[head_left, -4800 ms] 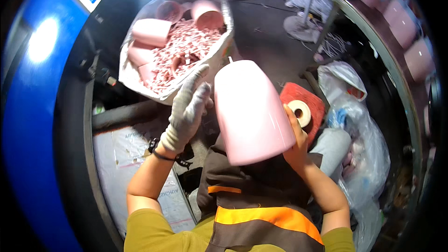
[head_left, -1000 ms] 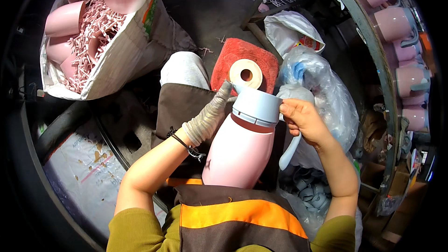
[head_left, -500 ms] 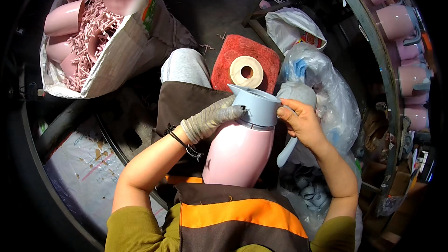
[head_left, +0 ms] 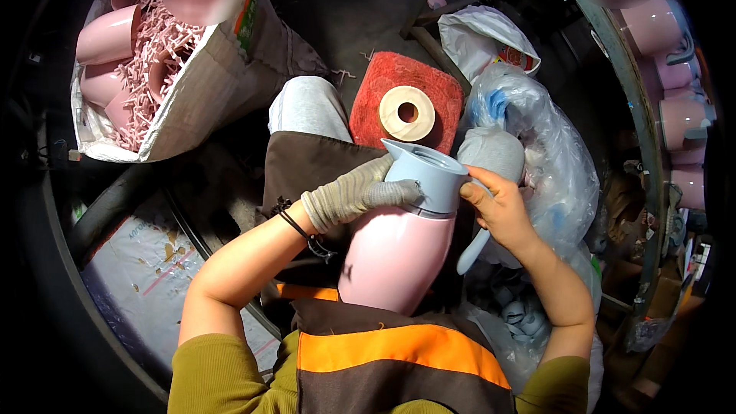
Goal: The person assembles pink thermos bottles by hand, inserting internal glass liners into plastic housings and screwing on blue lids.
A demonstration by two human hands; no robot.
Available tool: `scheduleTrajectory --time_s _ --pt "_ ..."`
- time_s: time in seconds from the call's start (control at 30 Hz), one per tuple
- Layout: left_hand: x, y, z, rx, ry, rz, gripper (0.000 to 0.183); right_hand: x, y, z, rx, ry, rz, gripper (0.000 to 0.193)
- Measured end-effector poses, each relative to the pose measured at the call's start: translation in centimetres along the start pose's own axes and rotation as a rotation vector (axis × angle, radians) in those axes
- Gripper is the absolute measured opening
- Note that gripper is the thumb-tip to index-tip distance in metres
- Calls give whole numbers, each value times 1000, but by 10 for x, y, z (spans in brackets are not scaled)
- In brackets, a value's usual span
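Note:
A pink thermos jug [head_left: 395, 261] stands tilted on my lap against the apron. On its top sits a light blue spout collar [head_left: 428, 176], its pointed lip toward the upper left. My left hand [head_left: 356, 193], in a grey knit glove, is closed round the left side of the collar, the thumb lying across its front. With bare fingers my right hand [head_left: 498, 203] pinches the upper end of the light blue handle [head_left: 474, 251], where it meets the collar. The rest of the handle hangs below those fingers, its lower end apart from the body.
A white woven sack [head_left: 203, 100] of pink jug shells and small pink plastic pieces stands at the far left. Ahead is a red padded stool [head_left: 376, 73] bearing a pale ring [head_left: 407, 113]. Clear plastic bags [head_left: 563, 161] and light blue parts [head_left: 524, 318] lie right, beside a jug rack [head_left: 652, 138].
My left thumb has slid right across the collar's front. The jug and both hands appear slightly right and lower, as the whole view has shifted a little. Both hands keep their hold.

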State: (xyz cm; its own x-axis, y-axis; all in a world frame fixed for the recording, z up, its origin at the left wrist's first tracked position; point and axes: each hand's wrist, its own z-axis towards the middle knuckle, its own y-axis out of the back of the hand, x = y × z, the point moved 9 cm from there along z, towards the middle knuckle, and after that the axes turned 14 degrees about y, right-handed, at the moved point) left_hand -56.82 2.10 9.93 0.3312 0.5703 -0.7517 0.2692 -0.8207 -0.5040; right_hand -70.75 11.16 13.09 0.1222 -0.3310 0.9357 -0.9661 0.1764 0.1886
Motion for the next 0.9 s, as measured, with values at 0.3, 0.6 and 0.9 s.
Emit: scheduleTrajectory --time_s 0.3,0.6,0.9 --pt "7 0 6 -72 -73 115 63 -2 1 0 77 30 -8 51" --pt "2 -6 6 -90 -57 167 62 36 -14 10 394 155 -258 91" --pt "-1 -19 9 49 110 228 67 22 -12 9 500 61 -230 113"
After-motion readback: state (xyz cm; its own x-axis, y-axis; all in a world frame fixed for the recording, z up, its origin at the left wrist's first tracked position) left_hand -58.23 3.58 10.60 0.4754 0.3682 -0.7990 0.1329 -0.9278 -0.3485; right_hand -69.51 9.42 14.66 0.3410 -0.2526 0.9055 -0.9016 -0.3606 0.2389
